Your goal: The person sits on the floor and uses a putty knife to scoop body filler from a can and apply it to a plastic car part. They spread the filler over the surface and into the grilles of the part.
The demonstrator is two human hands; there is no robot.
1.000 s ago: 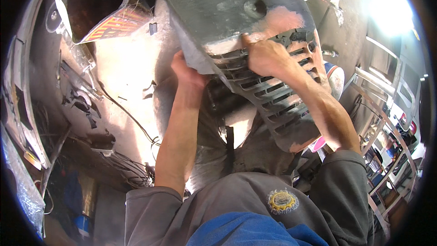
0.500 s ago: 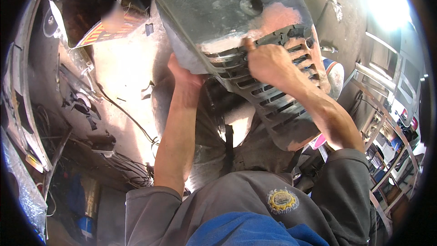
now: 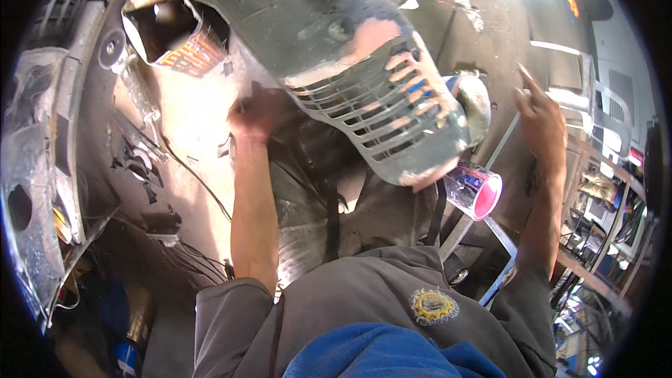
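A dark grey car bumper (image 3: pixel 280 35) with a slotted grille and patches of pinkish filler lies aslant in front of me. My left hand (image 3: pixel 253 117) is beside its left edge, blurred and in shade; whether its fingers touch the bumper cannot be made out. Out to the right, off the bumper, my right hand (image 3: pixel 542 122) is raised with its fingers apart and nothing visible in it. Between that hand and the bumper's near end stands a tin (image 3: pixel 458 187) with a bright pink end. A rounded, pale container (image 3: pixel 476 108) sits by the bumper's right edge.
An open box (image 3: pixel 183 56) with a striped side stands at the far left, beside a tool with a round disc (image 3: pixel 112 47). A dark cable (image 3: pixel 199 178) crosses the floor. Metal frames (image 3: pixel 602 161) are at the right, and a large panel (image 3: pixel 35 147) at the left.
My right hand has left the grille and swung out to the right. The left hand has shifted slightly left. The bumper has shifted in view, and more of the pink-ended tin shows.
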